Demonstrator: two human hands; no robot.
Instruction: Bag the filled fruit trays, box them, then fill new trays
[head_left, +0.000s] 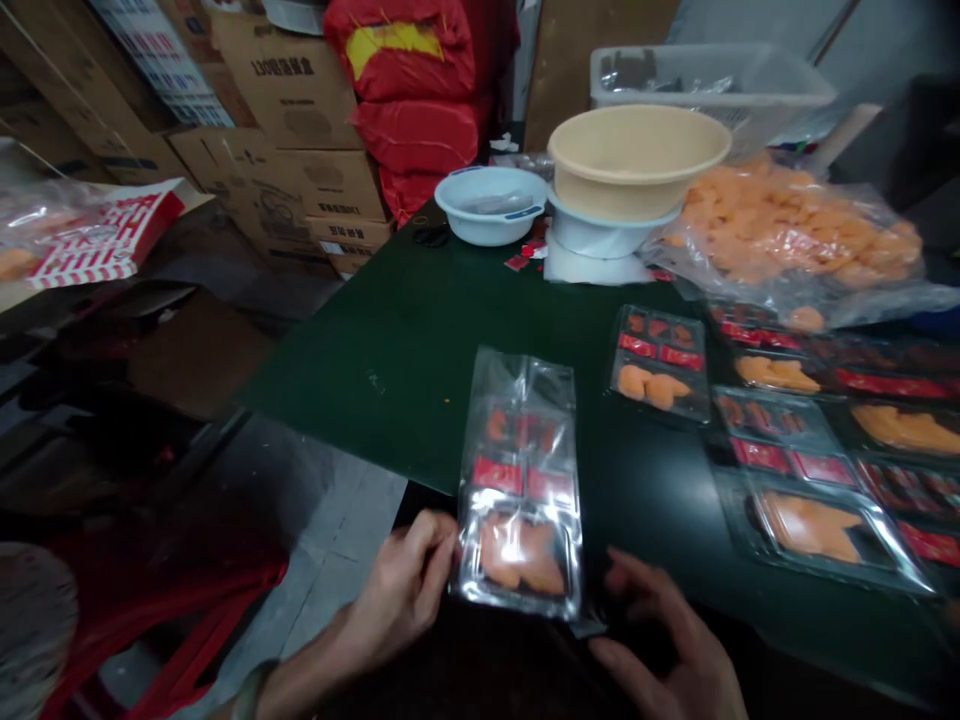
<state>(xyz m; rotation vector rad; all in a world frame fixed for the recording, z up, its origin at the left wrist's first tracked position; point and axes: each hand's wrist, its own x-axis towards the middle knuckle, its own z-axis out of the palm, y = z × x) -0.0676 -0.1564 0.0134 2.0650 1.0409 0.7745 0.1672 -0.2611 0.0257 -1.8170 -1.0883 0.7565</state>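
Observation:
A clear plastic bag [521,385] lies at the table's front edge, and inside it sits a tray [521,555] holding orange pieces and small red packets. My left hand [409,580] is closed in a pinch on the bag's lower left edge. To the right of the bag is my right hand [667,630], fingers apart and slightly curled, close to the lower right corner but seemingly not gripping it. A similar tray [661,365] without a visible outer bag rests farther back on the right.
Several filled trays [814,525] cover the right of the green table [375,350]. Behind them is a large bag of orange pieces [810,225]. A blue basin [491,225] and a cream basin [637,165] stand at the back. Cardboard boxes [292,90] are stacked beyond.

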